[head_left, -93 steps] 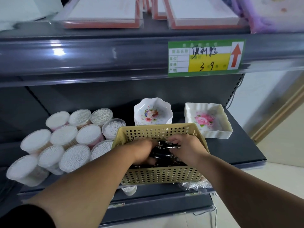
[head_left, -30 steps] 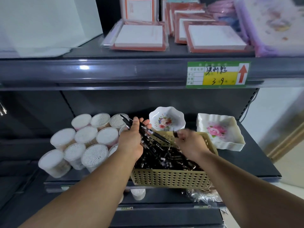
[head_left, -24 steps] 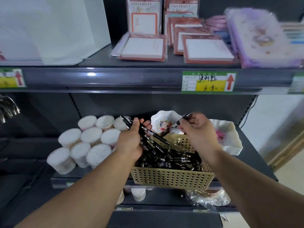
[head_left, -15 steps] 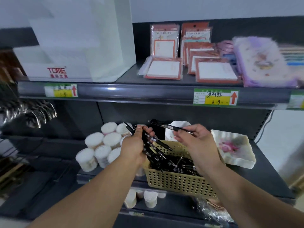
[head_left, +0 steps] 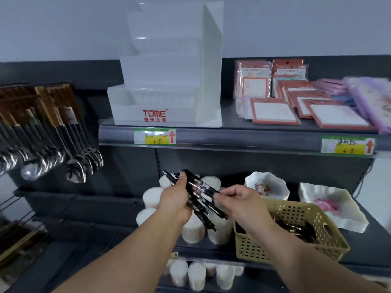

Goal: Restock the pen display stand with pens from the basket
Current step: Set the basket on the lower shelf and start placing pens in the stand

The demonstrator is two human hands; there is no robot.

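A white tiered pen display stand point(head_left: 169, 81) marked TOME sits on the upper shelf, its tiers bare. My left hand point(head_left: 174, 203) grips a bundle of black pens point(head_left: 197, 191) in front of the lower shelf. My right hand point(head_left: 241, 205) pinches the lower end of one of those pens, just right of the bundle. The tan perforated basket point(head_left: 296, 248) stands on the lower shelf at the right, with more black pens inside.
White round tubs of cotton swabs point(head_left: 193, 227) fill the lower shelf behind my hands. Floral white dishes point(head_left: 334, 205) stand behind the basket. Notepad packs point(head_left: 275, 106) lie right of the stand. Metal spoons point(head_left: 50, 161) hang at the left.
Both hands lifted out of the basket with pens and moved left. The right hand brought its single pen to the left hand's bundle. The view rose, revealing the display stand.
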